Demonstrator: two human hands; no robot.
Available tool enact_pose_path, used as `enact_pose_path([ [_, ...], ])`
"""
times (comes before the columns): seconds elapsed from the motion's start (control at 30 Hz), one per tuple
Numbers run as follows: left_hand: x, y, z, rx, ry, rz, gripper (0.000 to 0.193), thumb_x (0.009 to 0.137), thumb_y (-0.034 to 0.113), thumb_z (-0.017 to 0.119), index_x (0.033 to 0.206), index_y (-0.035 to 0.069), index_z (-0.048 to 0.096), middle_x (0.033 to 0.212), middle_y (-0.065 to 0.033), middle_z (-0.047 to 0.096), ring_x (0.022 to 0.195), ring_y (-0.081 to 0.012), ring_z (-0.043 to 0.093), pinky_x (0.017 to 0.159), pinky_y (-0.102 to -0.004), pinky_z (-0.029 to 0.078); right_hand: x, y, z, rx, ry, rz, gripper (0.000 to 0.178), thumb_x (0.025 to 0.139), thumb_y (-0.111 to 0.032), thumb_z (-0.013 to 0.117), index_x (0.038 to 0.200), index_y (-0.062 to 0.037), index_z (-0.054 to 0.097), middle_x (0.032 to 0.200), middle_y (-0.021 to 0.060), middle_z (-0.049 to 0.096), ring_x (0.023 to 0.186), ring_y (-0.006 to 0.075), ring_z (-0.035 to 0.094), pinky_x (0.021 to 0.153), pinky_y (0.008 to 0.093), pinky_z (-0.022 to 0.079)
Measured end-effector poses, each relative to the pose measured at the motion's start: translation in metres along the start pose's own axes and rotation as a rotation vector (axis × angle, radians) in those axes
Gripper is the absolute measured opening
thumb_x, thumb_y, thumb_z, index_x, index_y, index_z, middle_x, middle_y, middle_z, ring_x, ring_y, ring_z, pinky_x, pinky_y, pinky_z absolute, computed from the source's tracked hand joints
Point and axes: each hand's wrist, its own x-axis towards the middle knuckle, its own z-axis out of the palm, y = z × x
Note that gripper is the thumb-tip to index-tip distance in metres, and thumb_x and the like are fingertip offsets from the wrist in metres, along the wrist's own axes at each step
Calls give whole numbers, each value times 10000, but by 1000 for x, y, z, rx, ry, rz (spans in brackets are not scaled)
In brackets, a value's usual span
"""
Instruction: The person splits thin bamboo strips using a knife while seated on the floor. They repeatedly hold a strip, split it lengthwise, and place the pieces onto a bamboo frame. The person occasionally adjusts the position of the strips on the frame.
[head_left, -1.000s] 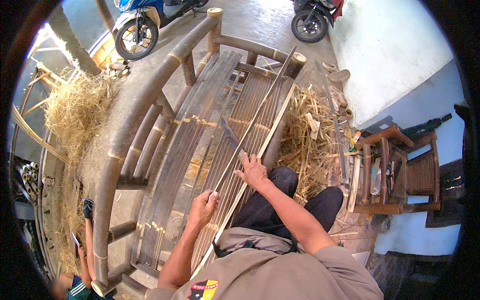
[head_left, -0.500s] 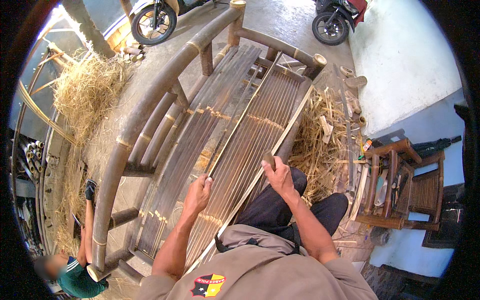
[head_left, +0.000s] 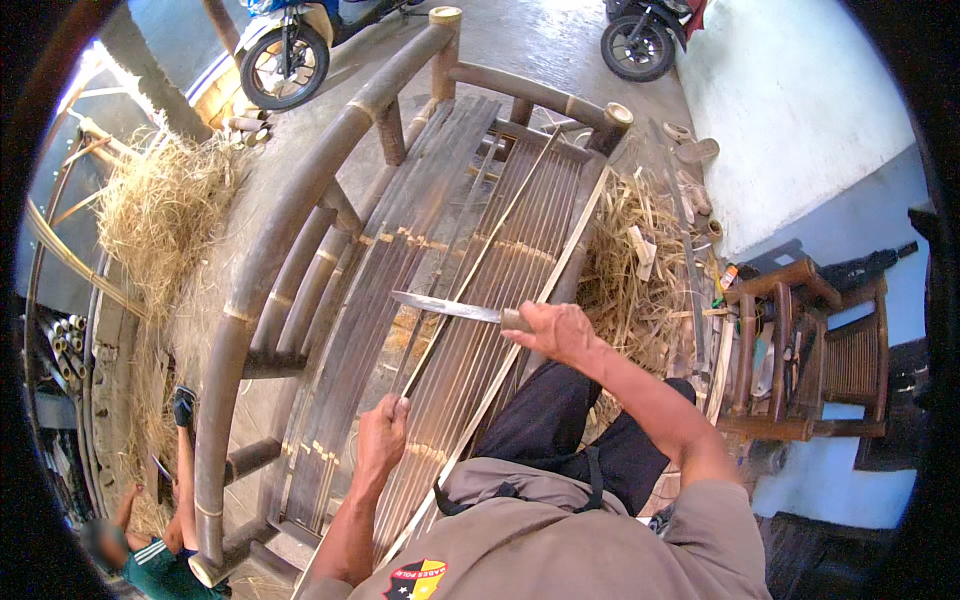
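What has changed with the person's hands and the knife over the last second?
The right hand, earlier pressed flat on the slats, now grips a long knife held across a thin bamboo strip. The left hand has closed around that strip's near end. The bamboo bench and the straw pile stayed put.

the left hand (head_left: 383,432) grips a thin bamboo strip (head_left: 480,260) that runs away across the slatted seat (head_left: 400,300) of the bamboo bench (head_left: 290,250). the right hand (head_left: 560,330), to its right and further out, holds a knife (head_left: 450,306) whose blade lies crosswise on the strip. shavings (head_left: 630,270) lie right of the bench, a wooden chair (head_left: 800,350) beyond them; straw (head_left: 160,210) lies to the left.
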Motion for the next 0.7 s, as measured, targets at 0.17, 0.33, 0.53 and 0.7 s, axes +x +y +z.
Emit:
enact_pose_path([
  [0.17,-7,-2,-4,-14,-28,-1,315,1001,310,548,908,14,601,658,-238,518,554,-398,516,541,-431,415,-7,0,-12,-153,142,30,483,897,-564,600,830,-86,578,671,126,634,625,318,676,558,424,553],
  [0.33,-10,-7,-8,10,-52,-45,315,997,305,547,908,11,618,627,-167,494,554,-240,478,564,-391,414,-5,12,-12,-229,291,64,464,905,-557,597,853,-96,593,722,105,649,630,281,680,552,412,562],
  [0.53,-13,-8,-8,-15,-5,23,331,998,319,553,883,14,603,618,-219,502,515,-340,490,531,-423,401,-1,32,-25,-233,121,9,480,925,-569,563,879,-93,607,690,106,648,640,263,693,521,395,560],
  [0.7,-11,-9,-4,-66,-20,-40,363,999,332,539,858,3,595,625,-204,520,543,-339,508,545,-426,410,-10,3,-32,385,154,96,508,940,-570,559,958,-66,620,701,142,665,580,250,673,519,375,544],
])
